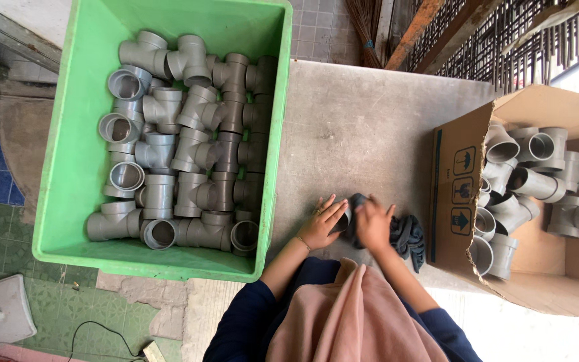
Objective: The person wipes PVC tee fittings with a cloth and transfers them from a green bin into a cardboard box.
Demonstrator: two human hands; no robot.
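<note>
Grey pipe fitting sits gripped in my left hand beside the green crate; my right hand clutches the dark rag, mid-wipe; next, I judge, turning it.

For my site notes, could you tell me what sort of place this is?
Probably a small workshop or packing area for plumbing parts: a green crate full of grey pipe tees, a cardboard box holding more, and a bare concrete table.

crate: left, on the floor, pipe tees inside
table: centre
box: right, holding tee fittings
cloth: near table edge, just left of box
</note>
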